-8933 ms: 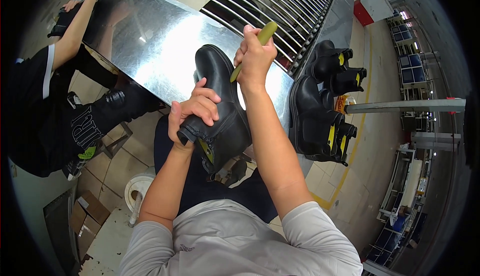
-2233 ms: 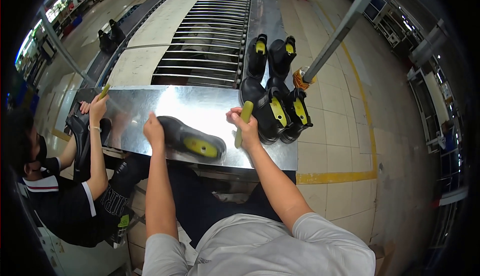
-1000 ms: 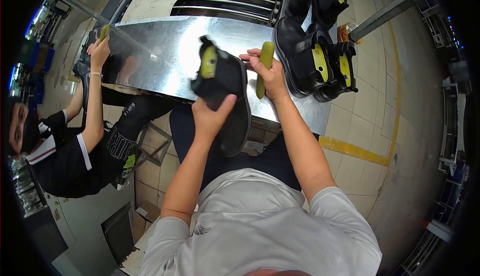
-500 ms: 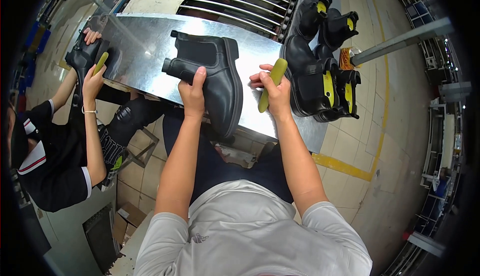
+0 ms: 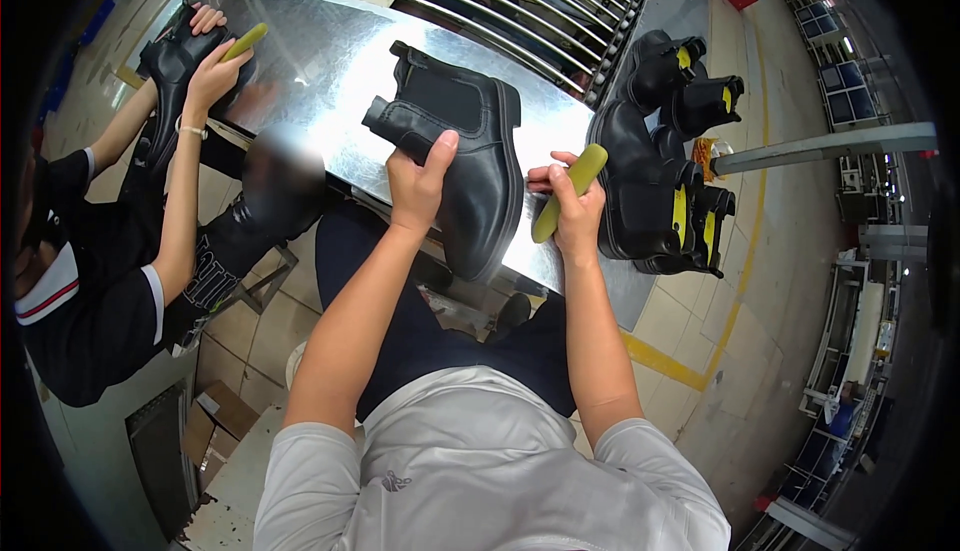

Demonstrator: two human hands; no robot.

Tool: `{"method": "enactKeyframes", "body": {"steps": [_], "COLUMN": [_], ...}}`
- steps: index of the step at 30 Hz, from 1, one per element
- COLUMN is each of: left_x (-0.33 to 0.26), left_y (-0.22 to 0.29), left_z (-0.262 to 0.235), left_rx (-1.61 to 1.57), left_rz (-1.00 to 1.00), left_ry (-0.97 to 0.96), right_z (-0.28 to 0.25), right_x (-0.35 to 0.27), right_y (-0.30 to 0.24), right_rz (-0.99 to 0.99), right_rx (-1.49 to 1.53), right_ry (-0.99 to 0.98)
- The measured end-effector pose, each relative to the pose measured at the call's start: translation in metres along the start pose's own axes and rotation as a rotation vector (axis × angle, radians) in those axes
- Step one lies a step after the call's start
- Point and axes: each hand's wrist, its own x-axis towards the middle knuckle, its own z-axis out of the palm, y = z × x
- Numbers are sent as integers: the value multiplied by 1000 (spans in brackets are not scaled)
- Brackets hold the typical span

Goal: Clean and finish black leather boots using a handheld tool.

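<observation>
A black ankle boot (image 5: 468, 191) with a dark elastic side panel is gripped by my left hand (image 5: 418, 183), the thumb lying across its upper. Its shaft points away from me and its toe toward my lap, over the front edge of the metal table (image 5: 345, 61). My right hand (image 5: 578, 213) is closed round a long olive-green tool (image 5: 572, 189) with rounded ends, apart from the boot. What the tool is I cannot make out. Just right of that hand, several black boots (image 5: 640, 196) with yellow patches inside their shafts stand grouped together.
At the left, a seated co-worker's hands (image 5: 212, 76) hold another black boot (image 5: 180, 56) and a similar green tool (image 5: 245, 41). Beyond the table runs a roller conveyor (image 5: 520, 6). A grey metal bar (image 5: 830, 149) juts in beside the boots at the right.
The view has shifted, so most things sit further right in it. My hands keep the same hold on boot and tool. The co-worker's green tool has a changed tilt.
</observation>
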Motion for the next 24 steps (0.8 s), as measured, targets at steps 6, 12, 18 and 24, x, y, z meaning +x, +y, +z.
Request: {"method": "enactKeyframes", "body": {"steps": [6,12,18,24], "left_x": [0,2,7,6], "left_y": [2,2,2,1], "left_z": [-3,-5,-4,1], "left_rx": [59,94,119,111], "left_rz": [21,71,60,84], "left_ry": [-18,-13,-46,-45], "right_z": [33,31,59,68], "right_x": [-19,25,66,124], "right_y": [-19,-15,-45,-69], "right_rz": [-259,-97,-344,-264], "right_rx": [-597,-301,-393,399], "right_ry": [52,169,122,142]}}
